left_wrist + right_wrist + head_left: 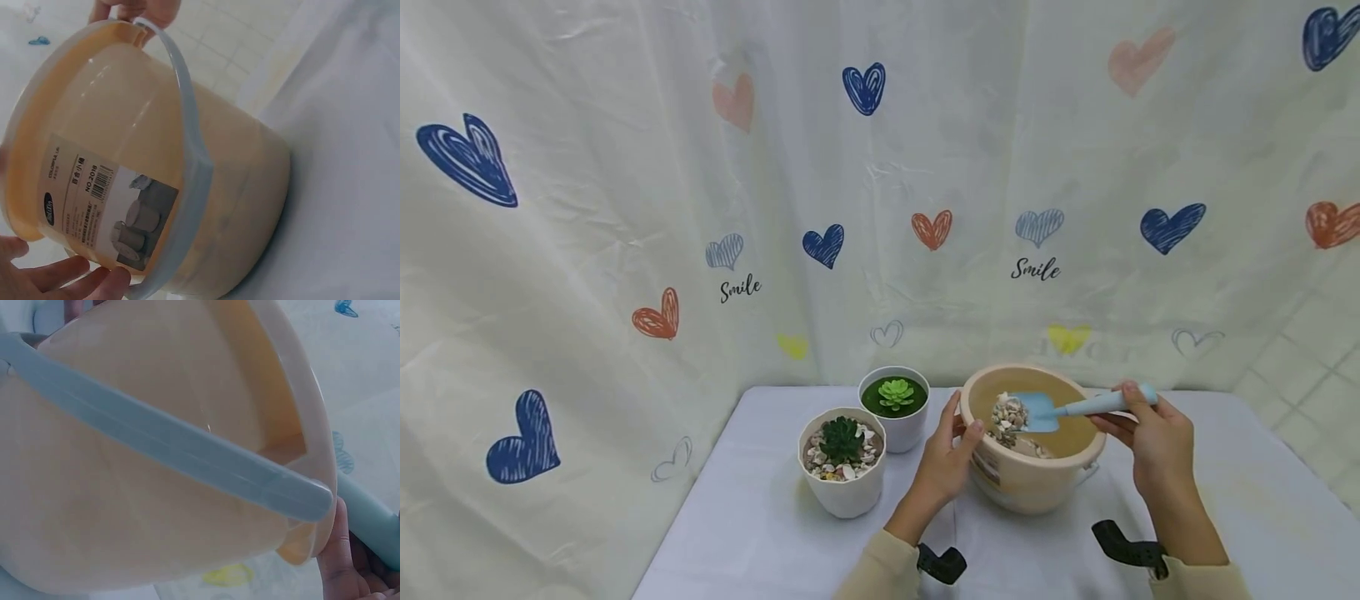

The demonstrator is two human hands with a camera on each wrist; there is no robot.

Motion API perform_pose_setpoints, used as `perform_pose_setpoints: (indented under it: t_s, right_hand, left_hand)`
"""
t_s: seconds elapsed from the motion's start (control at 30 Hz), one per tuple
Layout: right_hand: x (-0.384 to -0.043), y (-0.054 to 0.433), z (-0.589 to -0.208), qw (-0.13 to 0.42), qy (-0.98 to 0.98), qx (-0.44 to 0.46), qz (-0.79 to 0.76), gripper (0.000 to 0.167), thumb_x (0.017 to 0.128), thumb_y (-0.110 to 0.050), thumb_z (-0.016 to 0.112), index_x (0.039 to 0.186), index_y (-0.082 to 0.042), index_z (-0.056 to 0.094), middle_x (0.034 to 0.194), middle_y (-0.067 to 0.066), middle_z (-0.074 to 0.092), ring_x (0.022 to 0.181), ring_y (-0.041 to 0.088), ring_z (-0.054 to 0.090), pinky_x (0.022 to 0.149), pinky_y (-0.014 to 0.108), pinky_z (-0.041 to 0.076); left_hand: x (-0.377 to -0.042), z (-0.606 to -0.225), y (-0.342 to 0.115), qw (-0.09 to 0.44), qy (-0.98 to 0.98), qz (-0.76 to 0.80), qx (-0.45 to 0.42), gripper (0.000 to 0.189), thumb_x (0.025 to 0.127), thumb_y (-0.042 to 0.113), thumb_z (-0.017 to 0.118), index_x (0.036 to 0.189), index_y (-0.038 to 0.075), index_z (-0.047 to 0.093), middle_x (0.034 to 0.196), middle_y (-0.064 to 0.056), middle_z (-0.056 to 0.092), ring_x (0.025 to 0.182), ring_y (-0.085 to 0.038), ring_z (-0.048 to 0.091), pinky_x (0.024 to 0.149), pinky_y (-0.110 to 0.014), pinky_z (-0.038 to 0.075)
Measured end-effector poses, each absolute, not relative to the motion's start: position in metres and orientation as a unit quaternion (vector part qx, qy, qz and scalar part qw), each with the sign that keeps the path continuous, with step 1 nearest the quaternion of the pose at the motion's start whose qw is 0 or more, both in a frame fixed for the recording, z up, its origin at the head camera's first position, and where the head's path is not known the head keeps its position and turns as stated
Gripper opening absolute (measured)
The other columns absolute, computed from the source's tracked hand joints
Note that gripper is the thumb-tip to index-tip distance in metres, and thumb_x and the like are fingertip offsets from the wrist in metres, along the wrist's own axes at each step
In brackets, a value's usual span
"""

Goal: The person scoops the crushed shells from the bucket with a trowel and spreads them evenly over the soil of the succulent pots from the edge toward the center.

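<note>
A beige bucket [1037, 475] stands on the white-covered table, and its blue-grey handle [194, 187] hangs down along the side. At its left rim my left hand [942, 460] holds on, thumb and fingers close to the printed label [103, 200]. My right hand [1165, 443] grips the handle of a light blue hand trowel [1096, 404] above the right rim. Small mixed pebbles [1009, 412] lie on the trowel's blade, which is over the bucket's opening. More pebbles [1033, 448] show inside the bucket below, partly hidden by its front wall.
Left of the bucket stands a white pot [846, 497] with a dark green succulent [842, 440] among pebbles. Behind it is another white pot [904, 433] with a light green succulent [896, 393]. A heart-printed curtain [940, 150] hangs behind the table [752, 500].
</note>
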State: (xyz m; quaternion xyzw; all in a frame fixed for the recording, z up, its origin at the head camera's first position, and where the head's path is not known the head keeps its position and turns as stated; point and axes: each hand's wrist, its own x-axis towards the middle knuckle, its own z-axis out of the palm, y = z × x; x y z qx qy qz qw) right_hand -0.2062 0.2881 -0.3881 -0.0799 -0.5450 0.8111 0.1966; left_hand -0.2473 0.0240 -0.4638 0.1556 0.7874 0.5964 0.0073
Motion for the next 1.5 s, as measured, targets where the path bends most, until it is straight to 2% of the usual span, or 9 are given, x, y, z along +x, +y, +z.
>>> perform_pose_setpoints:
  t_s: [0.3, 0.53, 0.67, 0.83, 1.0, 1.1, 1.27, 1.4, 1.5]
  right_hand:
    - [-0.206, 0.28, -0.383, 0.194, -0.515, -0.074, 0.832, 0.023, 0.096, -0.032, 0.068, 0.098, -0.009, 0.072, 0.088, -0.001, 0.072, 0.073, 0.016, 0.078, 0.068, 0.029, 0.061]
    - [-0.209, 0.263, -0.37, 0.198, -0.511, -0.046, 0.836, 0.024, 0.097, -0.03, 0.068, 0.098, -0.007, 0.072, 0.089, 0.001, 0.072, 0.074, 0.017, 0.078, 0.068, 0.03, 0.061]
    - [-0.21, 0.245, -0.365, 0.183, -0.522, -0.044, 0.832, 0.028, 0.096, -0.034, 0.069, 0.1, -0.006, 0.07, 0.089, 0.0, 0.072, 0.075, 0.016, 0.078, 0.068, 0.029, 0.061]
    - [-0.215, 0.219, -0.364, 0.158, -0.557, -0.04, 0.814, 0.035, 0.097, -0.038, 0.067, 0.105, -0.004, 0.065, 0.086, -0.001, 0.074, 0.075, 0.015, 0.078, 0.069, 0.028, 0.061]
    - [-0.22, 0.197, -0.363, 0.141, -0.581, -0.042, 0.8, 0.037, 0.097, -0.04, 0.065, 0.102, -0.003, 0.063, 0.084, -0.002, 0.075, 0.076, 0.014, 0.078, 0.071, 0.027, 0.061]
    - [-0.222, 0.184, -0.362, 0.135, -0.591, -0.043, 0.794, 0.038, 0.098, -0.041, 0.065, 0.1, -0.003, 0.062, 0.083, -0.003, 0.074, 0.077, 0.013, 0.077, 0.073, 0.028, 0.061]
    - [-0.229, 0.167, -0.364, 0.129, -0.609, -0.039, 0.781, 0.036, 0.101, -0.038, 0.061, 0.099, -0.002, 0.061, 0.085, -0.003, 0.072, 0.077, 0.012, 0.077, 0.074, 0.029, 0.062]
    - [-0.236, 0.154, -0.366, 0.112, -0.618, -0.044, 0.777, 0.037, 0.102, -0.038, 0.06, 0.103, -0.001, 0.061, 0.086, -0.004, 0.07, 0.077, 0.012, 0.076, 0.075, 0.028, 0.062]
    - [-0.24, 0.146, -0.367, 0.101, -0.613, -0.047, 0.782, 0.037, 0.103, -0.035, 0.06, 0.108, 0.002, 0.06, 0.086, -0.003, 0.069, 0.076, 0.012, 0.076, 0.075, 0.029, 0.062]
  left_hand:
    - [-0.215, -0.438, -0.009, 0.044, 0.878, 0.441, 0.179, 0.083, 0.096, 0.066, 0.054, 0.164, 0.032, 0.019, 0.157, -0.005, 0.048, 0.138, -0.026, 0.054, 0.106, -0.052, 0.049]
    - [-0.196, -0.405, -0.054, 0.053, 0.905, 0.336, 0.253, 0.06, 0.097, 0.061, 0.059, 0.147, 0.029, 0.052, 0.131, 0.003, 0.069, 0.111, -0.015, 0.069, 0.082, -0.031, 0.056]
    - [-0.197, -0.391, -0.092, 0.01, 0.875, 0.379, 0.301, 0.046, 0.1, 0.05, 0.061, 0.141, 0.03, 0.058, 0.126, 0.009, 0.07, 0.109, -0.009, 0.068, 0.088, -0.028, 0.055]
    - [-0.208, -0.383, -0.14, -0.093, 0.848, 0.441, 0.279, 0.032, 0.1, 0.036, 0.067, 0.131, 0.031, 0.064, 0.115, 0.013, 0.072, 0.105, -0.006, 0.068, 0.091, -0.036, 0.058]
    - [-0.222, -0.392, -0.176, -0.209, 0.855, 0.423, 0.214, 0.026, 0.1, 0.028, 0.067, 0.126, 0.027, 0.067, 0.117, 0.004, 0.074, 0.11, -0.012, 0.068, 0.095, -0.046, 0.056]
    - [-0.23, -0.404, -0.193, -0.237, 0.857, 0.414, 0.194, 0.027, 0.101, 0.028, 0.066, 0.127, 0.023, 0.066, 0.123, 0.002, 0.071, 0.118, -0.016, 0.065, 0.1, -0.046, 0.053]
    - [-0.236, -0.421, -0.214, -0.14, 0.88, 0.418, 0.175, 0.053, 0.098, 0.041, 0.068, 0.146, 0.022, 0.052, 0.147, 0.0, 0.056, 0.138, -0.026, 0.051, 0.11, -0.055, 0.044]
    - [-0.237, -0.432, -0.22, -0.019, 0.883, 0.444, 0.151, 0.087, 0.087, 0.05, 0.078, 0.158, 0.031, 0.033, 0.163, -0.002, 0.034, 0.15, -0.036, 0.035, 0.115, -0.064, 0.034]
    - [-0.24, -0.441, -0.22, 0.021, 0.873, 0.466, 0.145, 0.105, 0.078, 0.047, 0.087, 0.161, 0.033, 0.024, 0.166, -0.007, 0.028, 0.15, -0.04, 0.032, 0.115, -0.066, 0.032]
